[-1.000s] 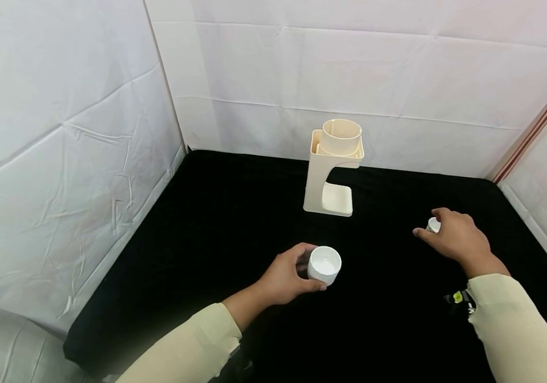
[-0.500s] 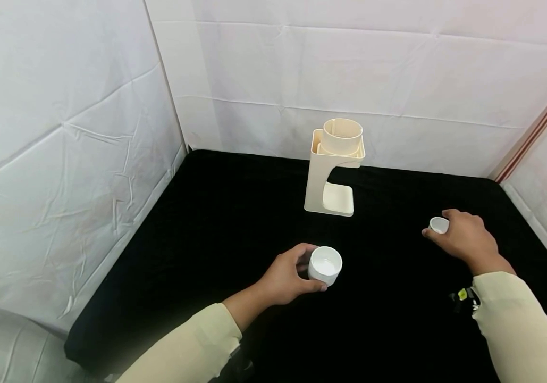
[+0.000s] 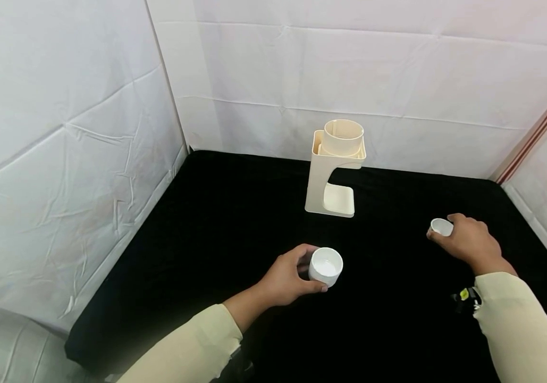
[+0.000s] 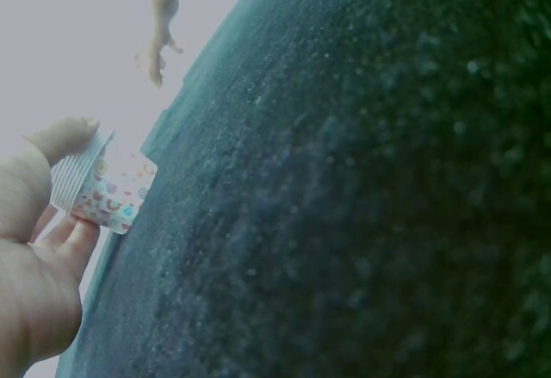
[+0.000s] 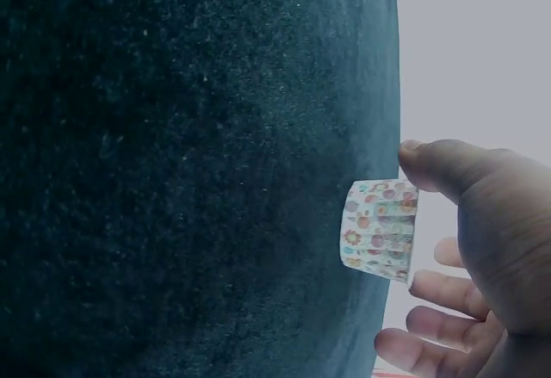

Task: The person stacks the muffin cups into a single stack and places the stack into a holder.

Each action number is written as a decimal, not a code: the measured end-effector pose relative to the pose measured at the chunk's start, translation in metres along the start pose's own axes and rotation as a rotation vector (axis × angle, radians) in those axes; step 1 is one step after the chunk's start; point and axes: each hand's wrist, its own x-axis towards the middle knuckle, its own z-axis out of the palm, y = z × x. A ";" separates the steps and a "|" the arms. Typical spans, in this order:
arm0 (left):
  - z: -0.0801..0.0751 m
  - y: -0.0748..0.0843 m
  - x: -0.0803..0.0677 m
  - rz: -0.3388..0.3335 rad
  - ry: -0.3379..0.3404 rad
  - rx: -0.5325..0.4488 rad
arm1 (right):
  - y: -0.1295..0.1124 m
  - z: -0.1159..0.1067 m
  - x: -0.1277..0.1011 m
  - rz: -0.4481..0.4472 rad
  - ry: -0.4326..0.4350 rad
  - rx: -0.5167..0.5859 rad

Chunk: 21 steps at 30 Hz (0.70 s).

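Since the earlier frame, the right hand (image 3: 469, 242) has been drawn slightly lower right, still curled around a small pleated paper cup (image 3: 442, 227) at right of centre. A larger white cup (image 3: 326, 266), lower centre, is grasped by the left hand (image 3: 285, 276) on black cloth (image 3: 206, 239).

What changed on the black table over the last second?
The right hand slid slightly right and toward the person, and its small cup came out from behind the fingers. The left hand kept gripping the larger white cup; the cream stand stayed put.
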 end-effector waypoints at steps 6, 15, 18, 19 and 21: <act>0.000 0.000 0.000 -0.001 0.004 0.004 | 0.001 0.003 0.003 -0.010 -0.009 0.001; 0.001 -0.002 0.001 0.001 0.006 0.002 | -0.001 0.002 0.003 -0.005 -0.002 -0.008; 0.001 -0.002 0.001 0.004 0.003 0.000 | -0.002 0.001 0.002 -0.013 0.003 -0.007; 0.001 -0.001 0.001 0.002 0.002 0.000 | -0.003 0.001 0.001 -0.020 0.008 -0.006; 0.000 -0.001 0.001 -0.001 0.002 0.001 | -0.007 0.000 0.001 -0.035 0.025 -0.005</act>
